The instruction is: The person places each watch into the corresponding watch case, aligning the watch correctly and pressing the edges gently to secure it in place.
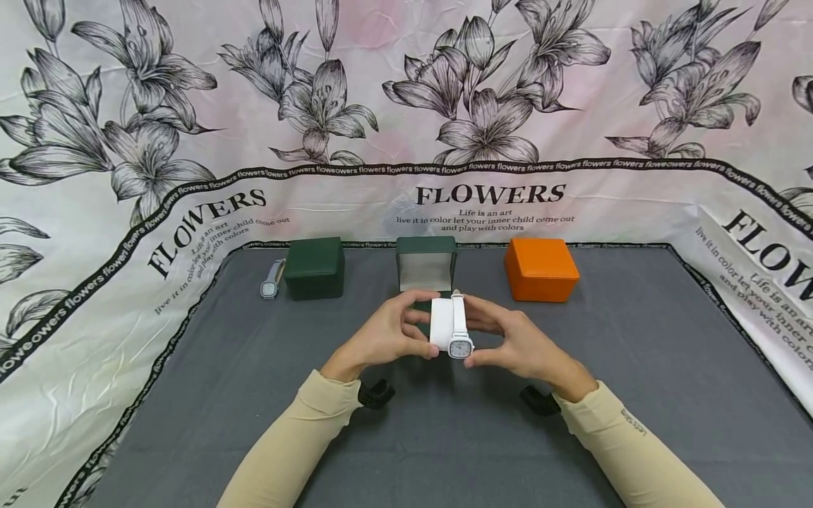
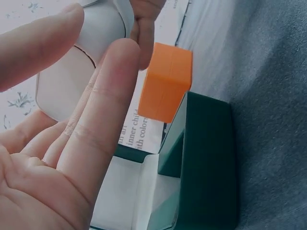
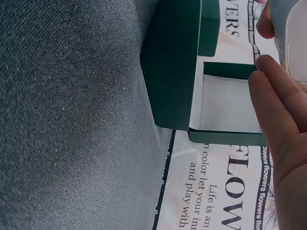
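Note:
Both hands meet in front of the open green box (image 1: 427, 247), each at one side of a white watch cushion (image 1: 441, 324). My left hand (image 1: 390, 331) grips the cushion's left side between thumb and fingers. On the right, my right hand (image 1: 524, 346) holds a white-strapped wristwatch (image 1: 460, 347) against the cushion, thumb by the square case. Seen from the left wrist, the pale cushion (image 2: 64, 86) sits between thumb and forefinger. The open box (image 3: 175, 72) has its lid raised and a pale lining; the hands partly hide it in the head view.
A closed green box (image 1: 314, 268) stands back left, with a second watch (image 1: 269, 288) lying beside it. At back right is a closed orange box (image 1: 542, 269). Dark grey cloth (image 1: 406, 451) covers the table, with a flower-printed sheet (image 1: 356, 204) behind and at the sides.

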`<action>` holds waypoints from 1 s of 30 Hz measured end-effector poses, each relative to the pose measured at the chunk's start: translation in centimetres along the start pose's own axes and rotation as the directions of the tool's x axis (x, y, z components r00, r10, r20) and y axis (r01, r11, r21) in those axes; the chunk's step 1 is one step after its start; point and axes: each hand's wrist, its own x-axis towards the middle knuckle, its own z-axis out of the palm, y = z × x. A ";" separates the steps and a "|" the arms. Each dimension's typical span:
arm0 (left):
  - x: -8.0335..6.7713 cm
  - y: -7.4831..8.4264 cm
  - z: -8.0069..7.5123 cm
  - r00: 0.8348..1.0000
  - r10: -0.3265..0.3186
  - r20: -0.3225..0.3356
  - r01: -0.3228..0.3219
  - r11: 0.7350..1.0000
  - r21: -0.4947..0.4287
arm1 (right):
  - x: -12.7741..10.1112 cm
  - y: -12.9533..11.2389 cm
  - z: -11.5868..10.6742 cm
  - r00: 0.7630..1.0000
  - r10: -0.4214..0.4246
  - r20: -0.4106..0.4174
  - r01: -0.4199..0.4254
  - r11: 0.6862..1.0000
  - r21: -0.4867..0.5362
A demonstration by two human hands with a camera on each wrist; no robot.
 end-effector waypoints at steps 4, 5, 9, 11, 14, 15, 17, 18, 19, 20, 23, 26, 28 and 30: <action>0.0 -0.3 0.1 1.000 0.002 0.003 -0.002 1.000 -0.029 | 0.1 2.0 0.2 1.000 -0.015 0.006 0.015 0.999 0.036; 0.0 -0.3 0.2 1.000 0.001 0.003 -0.001 0.999 -0.038 | 0.1 2.6 0.3 1.000 -0.021 0.007 0.021 0.999 0.042; 0.0 -0.6 0.4 1.000 -0.002 0.004 0.002 0.998 -0.066 | 0.1 3.4 0.3 1.000 -0.017 0.006 0.017 0.999 0.048; 0.1 -0.6 0.6 1.000 -0.004 0.003 0.004 0.996 -0.084 | 0.0 3.4 0.3 1.000 -0.012 -0.004 0.012 0.999 0.044; 0.2 -0.7 0.8 1.000 -0.010 0.005 0.010 0.994 -0.111 | -0.2 3.5 0.2 1.000 -0.004 -0.018 0.005 0.999 0.031; 0.2 -0.7 0.8 1.000 -0.014 0.003 0.014 0.993 -0.121 | -0.2 3.5 0.2 1.000 -0.003 -0.018 0.003 1.000 0.030; 0.2 -0.7 1.0 1.000 -0.017 -0.002 0.016 0.991 -0.136 | -0.2 3.6 0.1 1.000 0.001 -0.023 0.000 1.000 0.023; 0.2 -0.7 1.0 1.000 -0.017 -0.002 0.017 0.990 -0.142 | -0.2 3.6 0.1 1.000 0.003 -0.019 -0.003 1.000 0.022; 0.3 -0.7 1.1 1.000 -0.017 0.000 0.017 0.989 -0.147 | -0.3 3.6 0.1 1.000 0.000 -0.017 0.001 1.000 0.021; 0.3 -0.7 1.2 1.000 -0.016 0.005 0.016 0.988 -0.153 | -0.3 3.7 0.1 1.000 0.002 -0.019 -0.001 1.000 0.022; 0.4 -0.8 1.3 1.000 -0.012 0.020 0.015 0.987 -0.161 | -0.4 3.7 0.1 1.000 0.002 -0.030 -0.002 1.000 0.016; 0.5 -0.8 1.3 1.000 -0.015 0.024 0.018 0.987 -0.162 | -0.4 3.7 0.2 1.000 0.001 -0.031 -0.001 1.000 0.025; 0.4 -0.8 1.3 1.000 -0.015 0.018 0.017 0.986 -0.167 | -0.3 3.7 0.2 0.999 -0.003 -0.032 0.003 1.000 0.026; 0.3 -0.7 1.2 1.000 -0.010 0.017 0.013 0.984 -0.177 | -0.2 3.7 0.2 0.999 -0.008 -0.037 0.009 0.999 0.032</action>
